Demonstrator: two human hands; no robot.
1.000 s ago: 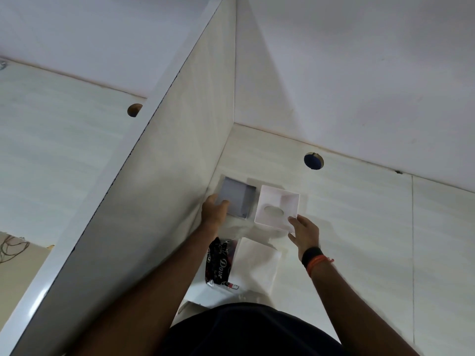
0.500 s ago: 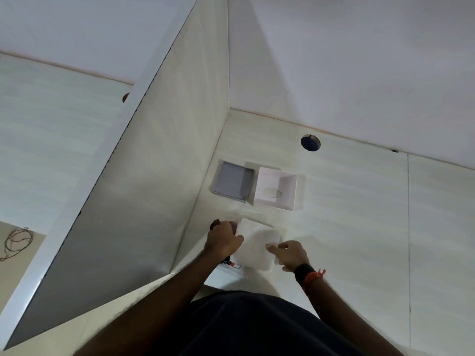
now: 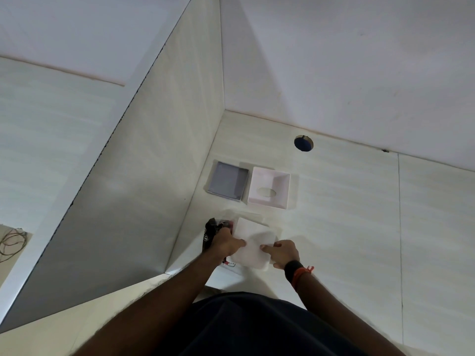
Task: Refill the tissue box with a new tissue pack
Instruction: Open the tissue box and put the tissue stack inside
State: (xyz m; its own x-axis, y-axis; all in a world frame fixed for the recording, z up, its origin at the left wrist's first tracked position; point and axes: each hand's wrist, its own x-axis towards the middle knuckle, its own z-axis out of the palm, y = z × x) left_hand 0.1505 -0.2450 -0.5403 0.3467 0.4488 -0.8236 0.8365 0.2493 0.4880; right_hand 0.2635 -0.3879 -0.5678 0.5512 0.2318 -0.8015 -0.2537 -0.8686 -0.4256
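A white tissue box shell [image 3: 269, 188] lies upside down on the pale desk, its oval slot showing inside. Its grey base panel [image 3: 228, 184] lies flat just left of it. Nearer to me lies a white stack of tissues [image 3: 253, 242], partly out of a black printed wrapper [image 3: 211, 232]. My left hand [image 3: 226, 244] grips the stack's left edge over the wrapper. My right hand [image 3: 282, 253] holds the stack's right edge, index finger laid on top.
A tall partition [image 3: 144, 181] runs along the left of the desk [image 3: 347, 227], close to the wrapper. A round cable hole [image 3: 303, 143] sits near the back wall. A coil of wire [image 3: 12, 242] lies on the floor far left.
Both hands left the grey panel and the box shell and came back toward me. They now hold the tissue stack and wrapper. The box parts have not moved.
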